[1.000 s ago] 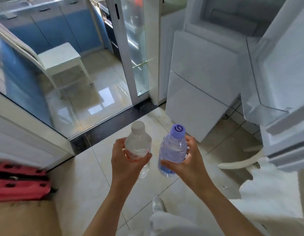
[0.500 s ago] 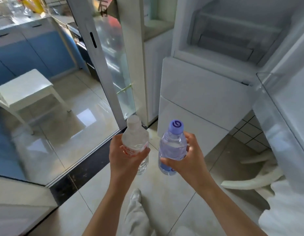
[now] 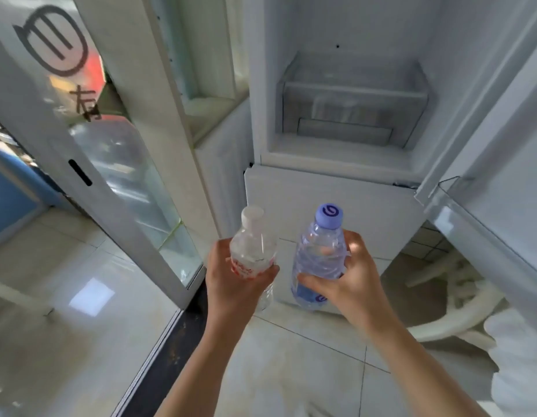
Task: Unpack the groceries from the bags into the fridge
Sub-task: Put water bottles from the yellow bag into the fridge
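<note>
My left hand (image 3: 231,281) grips a clear water bottle with a white cap and red label (image 3: 252,248). A second water bottle with a purple cap and blue label (image 3: 320,254) is held upright in my right hand (image 3: 348,281). Both bottles hang side by side, apart, above the floor in front of the white fridge (image 3: 330,206). The fridge's upper compartment stands open, showing a clear drawer (image 3: 351,103) low inside. Its open door (image 3: 496,188) reaches toward me at the right.
A glass sliding door with a white frame (image 3: 110,188) stands at the left, its dark floor track (image 3: 171,341) beside my left arm. A white chair (image 3: 454,308) lies on the tiles behind the fridge door. White fabric (image 3: 520,356) fills the lower right.
My view has swung up and toward the fridge, and both hands have risen with their bottles. The open compartment and its drawer now fill the upper middle.
</note>
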The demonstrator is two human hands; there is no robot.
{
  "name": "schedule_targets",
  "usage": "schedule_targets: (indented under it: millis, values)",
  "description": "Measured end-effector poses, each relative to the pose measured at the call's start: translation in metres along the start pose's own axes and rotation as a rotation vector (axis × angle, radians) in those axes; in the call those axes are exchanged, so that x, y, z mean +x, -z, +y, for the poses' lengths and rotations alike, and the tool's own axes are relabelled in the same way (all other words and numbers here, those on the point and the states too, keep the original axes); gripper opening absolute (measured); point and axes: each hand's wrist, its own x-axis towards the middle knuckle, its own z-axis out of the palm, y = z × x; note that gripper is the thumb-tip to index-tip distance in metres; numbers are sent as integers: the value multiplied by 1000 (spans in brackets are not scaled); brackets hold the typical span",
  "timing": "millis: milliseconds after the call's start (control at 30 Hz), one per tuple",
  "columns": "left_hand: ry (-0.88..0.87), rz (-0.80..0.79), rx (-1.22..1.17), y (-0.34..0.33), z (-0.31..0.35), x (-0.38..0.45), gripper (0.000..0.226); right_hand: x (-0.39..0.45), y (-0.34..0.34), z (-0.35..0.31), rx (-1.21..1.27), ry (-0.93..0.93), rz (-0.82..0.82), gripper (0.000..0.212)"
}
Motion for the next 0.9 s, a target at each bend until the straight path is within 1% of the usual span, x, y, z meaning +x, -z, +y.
schedule_targets:
  millis: [67,167,300,500,600,667,733,900]
  values:
    - [-36,-43,1,-11,9,28,61,24,5,1,-27,-25,54,65]
    - [-97,-82,-44,-34,28,71,59,65,17,-4,-57,-9,128,72]
    - [-167,-79,-127,-73,61,126,56,125,37,-15,-46,47,224,81]
    - [-264,-41,-214,-142,122,216,50,220,70,-40,0,115,313,81]
    - [-317,-18,-224,-171,151,259,50,267,87,-53,7,167,332,76]
    - [-352,-6,-238,-188,170,283,49,300,96,-61,-7,202,377,75]
    - [-378,-13,-248,-201,189,305,50,332,104,-69,-17,230,432,74]
    - [-413,-58,-296,-229,221,353,49,400,115,-78,60,251,527,73]
